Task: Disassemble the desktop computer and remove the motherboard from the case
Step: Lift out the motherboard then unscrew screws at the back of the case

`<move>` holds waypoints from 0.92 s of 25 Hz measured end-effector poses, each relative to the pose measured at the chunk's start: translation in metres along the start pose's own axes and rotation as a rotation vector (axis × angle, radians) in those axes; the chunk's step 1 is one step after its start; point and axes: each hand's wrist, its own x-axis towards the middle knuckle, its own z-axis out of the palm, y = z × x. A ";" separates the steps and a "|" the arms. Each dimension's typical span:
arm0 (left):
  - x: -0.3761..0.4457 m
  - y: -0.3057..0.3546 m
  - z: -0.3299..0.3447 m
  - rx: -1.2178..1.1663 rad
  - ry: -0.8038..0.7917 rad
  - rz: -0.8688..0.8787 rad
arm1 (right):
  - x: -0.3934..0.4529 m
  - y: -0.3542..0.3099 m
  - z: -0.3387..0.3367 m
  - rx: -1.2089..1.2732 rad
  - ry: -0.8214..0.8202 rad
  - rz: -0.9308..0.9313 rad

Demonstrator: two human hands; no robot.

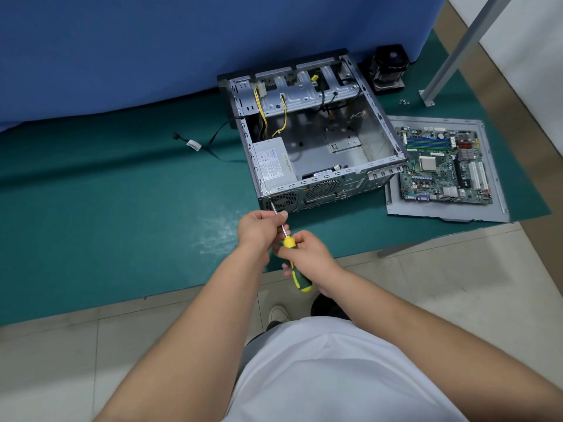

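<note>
Already gutted, the open case (320,144) faces both hands' grips, closed round a screwdriver (288,239).

The person wears a white short-sleeved shirt (335,370); its cloth is plain, with no print or marking showing, and it lies in soft folds. Both forearms are bare from the shirt outward, with no sleeve, watch, band or glove on them. The left hand (259,228) and the right hand (307,249) are bare as well, with no ring to be seen. Just beyond the shirt's far edge shows a strip of grey trousers (254,345). Past that, farther from the shirt, sits a white shoe (278,313), and beside it a dark patch too unclear to name.
</note>
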 end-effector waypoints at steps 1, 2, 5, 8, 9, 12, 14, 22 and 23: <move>-0.001 0.000 -0.001 -0.007 -0.023 -0.006 | -0.003 0.002 -0.004 0.162 -0.107 0.055; -0.002 0.000 -0.003 -0.021 -0.048 -0.011 | -0.007 0.003 -0.009 0.271 -0.182 0.105; -0.006 0.000 -0.006 -0.084 -0.149 -0.013 | -0.011 0.010 -0.019 0.368 -0.305 0.222; -0.005 0.001 -0.009 -0.151 -0.235 -0.029 | -0.011 0.011 -0.014 0.396 -0.298 0.201; -0.005 0.001 -0.009 -0.146 -0.232 -0.042 | -0.011 0.010 -0.011 0.385 -0.270 0.169; -0.007 -0.005 -0.007 0.012 -0.145 -0.046 | -0.012 0.010 -0.005 0.330 -0.212 0.108; -0.006 -0.007 -0.006 0.038 -0.093 -0.025 | -0.013 0.009 -0.004 0.324 -0.203 0.105; -0.007 -0.004 -0.016 -0.037 -0.313 -0.051 | -0.021 0.005 -0.012 0.436 -0.317 0.232; -0.006 -0.004 -0.016 -0.055 -0.323 -0.056 | -0.021 0.005 -0.012 0.436 -0.305 0.244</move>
